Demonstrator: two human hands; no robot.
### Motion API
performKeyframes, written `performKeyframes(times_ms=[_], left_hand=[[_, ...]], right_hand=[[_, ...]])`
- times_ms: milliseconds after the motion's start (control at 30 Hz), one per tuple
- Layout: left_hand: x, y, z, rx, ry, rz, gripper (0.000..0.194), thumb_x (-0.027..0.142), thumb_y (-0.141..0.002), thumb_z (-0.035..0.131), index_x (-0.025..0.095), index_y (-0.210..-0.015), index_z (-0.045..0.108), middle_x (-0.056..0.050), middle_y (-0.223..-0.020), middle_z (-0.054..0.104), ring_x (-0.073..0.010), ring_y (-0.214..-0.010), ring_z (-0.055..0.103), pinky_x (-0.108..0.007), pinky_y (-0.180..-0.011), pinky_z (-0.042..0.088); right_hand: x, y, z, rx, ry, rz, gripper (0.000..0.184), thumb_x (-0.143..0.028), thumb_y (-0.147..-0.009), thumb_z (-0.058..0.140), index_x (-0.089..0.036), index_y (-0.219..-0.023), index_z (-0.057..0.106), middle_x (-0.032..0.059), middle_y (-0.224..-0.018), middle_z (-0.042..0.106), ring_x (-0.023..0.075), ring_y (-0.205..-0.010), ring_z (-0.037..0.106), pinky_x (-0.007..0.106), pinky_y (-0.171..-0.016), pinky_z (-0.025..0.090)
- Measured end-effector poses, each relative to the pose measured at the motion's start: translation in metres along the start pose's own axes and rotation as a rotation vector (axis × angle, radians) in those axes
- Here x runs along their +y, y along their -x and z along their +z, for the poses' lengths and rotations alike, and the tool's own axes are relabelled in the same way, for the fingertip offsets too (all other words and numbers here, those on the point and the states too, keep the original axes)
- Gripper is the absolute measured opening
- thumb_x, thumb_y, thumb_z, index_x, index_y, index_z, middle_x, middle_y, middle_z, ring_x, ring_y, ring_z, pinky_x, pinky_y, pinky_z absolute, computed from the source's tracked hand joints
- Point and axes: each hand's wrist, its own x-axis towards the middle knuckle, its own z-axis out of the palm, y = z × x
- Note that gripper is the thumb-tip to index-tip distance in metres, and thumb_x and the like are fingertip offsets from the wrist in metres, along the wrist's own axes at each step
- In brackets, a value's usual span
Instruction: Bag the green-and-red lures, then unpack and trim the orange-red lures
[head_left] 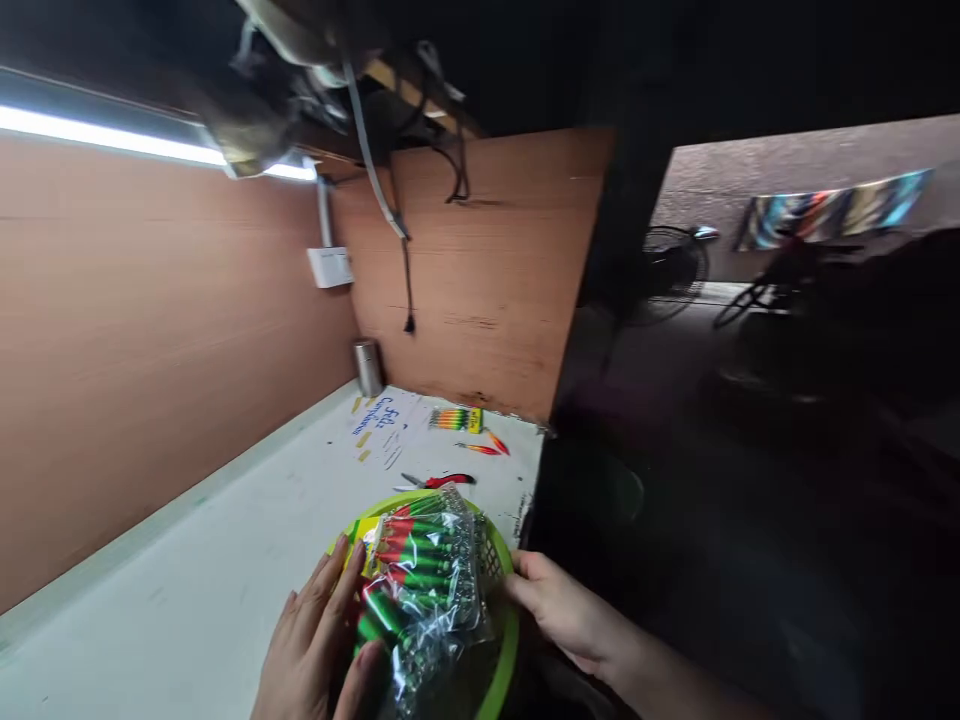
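A light green plastic basket [508, 650] with lattice sides sits low in the middle of the head view. In it lie clear plastic packs of red and green fishing floats [420, 555], with a yellow card at their left end. My right hand [559, 605] is closed on the basket's right rim, the thumb over the edge. My left hand [319, 630] lies over the left side of the basket, its fingers stretched out and touching the packs, with the thumb apart. The basket's left rim is partly hidden beneath it.
Red-handled scissors [442, 482] lie just beyond the basket on the white table [187, 580]. Farther back are two loose orange floats [487, 448], a pack of floats [455, 419] and a metal canister [367, 367]. A cord with a plug [409, 322] hangs before the wooden panel.
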Motion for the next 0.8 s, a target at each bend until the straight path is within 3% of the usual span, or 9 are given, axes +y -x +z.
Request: performKeyframes(times_ms=[200, 333, 433, 633, 733, 800], left_hand=[[0.075, -0.050, 0.085, -0.082, 0.372, 0.039, 0.049, 0.037, -0.099, 0.033, 0.035, -0.148, 0.030, -0.003, -0.157, 0.030, -0.0255, -0.143, 0.031, -0.052, -0.115, 0.030], [0.117, -0.083, 0.141, -0.275, 0.558, 0.083, 0.049, 0.041, -0.099, 0.034, 0.026, -0.145, 0.039, -0.008, -0.155, 0.035, -0.0239, -0.143, 0.031, -0.047, -0.116, 0.031], [0.148, -0.109, 0.179, -0.368, 0.581, 0.183, 0.051, 0.046, -0.098, 0.036, 0.021, -0.142, 0.045, -0.012, -0.151, 0.040, -0.0268, -0.139, 0.037, -0.050, -0.115, 0.033], [0.196, -0.153, 0.242, -0.521, 0.473, 0.383, 0.056, 0.050, -0.095, 0.040, 0.023, -0.144, 0.042, -0.012, -0.149, 0.044, -0.0313, -0.139, 0.036, -0.060, -0.113, 0.029], [0.205, -0.169, 0.269, -0.491, 0.528, 0.390, 0.056, 0.051, -0.095, 0.039, 0.021, -0.142, 0.046, -0.013, -0.146, 0.048, -0.0310, -0.136, 0.040, -0.058, -0.113, 0.030], [0.208, -0.178, 0.285, -0.424, 0.605, 0.308, 0.052, 0.049, -0.097, 0.036, 0.019, -0.136, 0.052, -0.014, -0.141, 0.053, -0.0297, -0.132, 0.046, -0.056, -0.112, 0.033]], right_hand=[[0.008, 0.066, -0.095, 0.386, -0.065, 0.012, 0.030, -0.031, -0.077, 0.063, -0.015, -0.103, 0.059, 0.0023, -0.078, 0.073, 0.0189, -0.069, 0.070, 0.028, -0.056, 0.053], [0.025, 0.100, -0.151, 0.498, -0.148, -0.022, 0.029, -0.030, -0.077, 0.062, -0.017, -0.103, 0.059, 0.0039, -0.084, 0.074, 0.0212, -0.076, 0.072, 0.030, -0.059, 0.056], [0.038, 0.115, -0.187, 0.543, -0.216, -0.069, 0.034, -0.033, -0.076, 0.064, -0.017, -0.105, 0.058, 0.0047, -0.085, 0.075, 0.0221, -0.079, 0.072, 0.031, -0.062, 0.058], [0.050, 0.109, -0.243, 0.676, -0.331, -0.077, 0.042, -0.034, -0.073, 0.066, -0.017, -0.111, 0.057, 0.0045, -0.082, 0.076, 0.0221, -0.075, 0.074, 0.029, -0.060, 0.057], [0.051, 0.093, -0.267, 0.740, -0.348, -0.087, 0.041, -0.038, -0.071, 0.066, -0.018, -0.106, 0.058, 0.0032, -0.075, 0.075, 0.0217, -0.070, 0.074, 0.028, -0.057, 0.056], [0.050, 0.084, -0.280, 0.758, -0.348, -0.089, 0.040, -0.039, -0.070, 0.066, -0.018, -0.103, 0.058, 0.0027, -0.075, 0.075, 0.0210, -0.070, 0.073, 0.028, -0.058, 0.056]])
